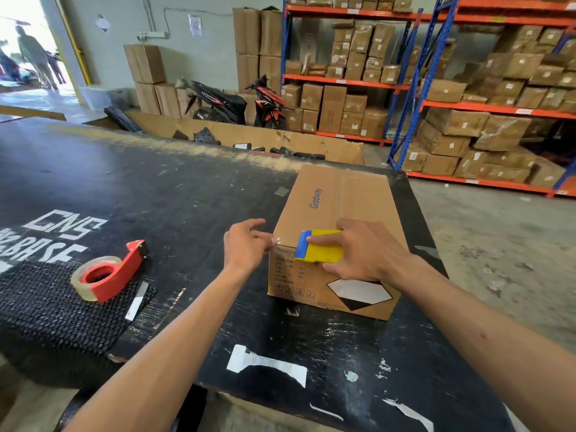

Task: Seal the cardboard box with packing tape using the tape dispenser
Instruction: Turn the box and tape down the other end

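Cardboard box (338, 232) lies closed under both hands: right hand (364, 249) grips a yellow-blue scraper (318, 246), left hand (246, 244) pinches clear tape (282, 244); red tape dispenser (109, 272) lies well left, ungrasped.

My right hand (364, 249) covers rear half of yellow-and-blue plastic scraper (319, 246); can't tell how fingers grip underneath. Scraper hides stretch of near top edge of brown cardboard box (339, 194). Clear tape at box corner near my left hand (246, 244) nearly invisible; extent unclear. Small print on box front too fine to read. White stencilled lettering (65, 227) on black worktable (156, 188) cut by left edge. Clear tape roll in red dispenser (109, 272): blade end too small to make out. Figures in bright doorway (28, 48) blurred.
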A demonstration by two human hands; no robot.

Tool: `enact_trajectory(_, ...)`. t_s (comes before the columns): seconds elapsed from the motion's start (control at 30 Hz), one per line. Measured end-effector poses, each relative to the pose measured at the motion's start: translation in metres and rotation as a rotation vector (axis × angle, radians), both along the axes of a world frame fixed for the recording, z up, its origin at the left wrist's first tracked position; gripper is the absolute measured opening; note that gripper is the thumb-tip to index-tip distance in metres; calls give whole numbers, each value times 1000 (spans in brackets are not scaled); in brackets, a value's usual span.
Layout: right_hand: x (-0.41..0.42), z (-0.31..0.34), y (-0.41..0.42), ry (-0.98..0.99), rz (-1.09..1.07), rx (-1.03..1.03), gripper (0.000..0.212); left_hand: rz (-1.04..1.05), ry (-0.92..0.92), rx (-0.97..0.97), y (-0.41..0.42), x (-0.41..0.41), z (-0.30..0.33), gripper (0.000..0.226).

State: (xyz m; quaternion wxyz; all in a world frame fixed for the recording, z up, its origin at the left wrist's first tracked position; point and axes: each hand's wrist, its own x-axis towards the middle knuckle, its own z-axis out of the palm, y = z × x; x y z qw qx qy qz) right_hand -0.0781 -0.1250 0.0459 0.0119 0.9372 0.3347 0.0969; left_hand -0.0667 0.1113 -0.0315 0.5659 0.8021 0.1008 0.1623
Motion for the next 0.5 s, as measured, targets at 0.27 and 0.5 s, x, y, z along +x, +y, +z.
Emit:
enact_trajectory(0.27, 1, 3, 8, 25, -13, 8, 53, -13, 46, 345, 7, 11, 11, 89)
enact_trajectory(0.5, 1, 4, 9, 53, -46, 12, 53, -108, 219, 730, 27, 16, 30, 85)
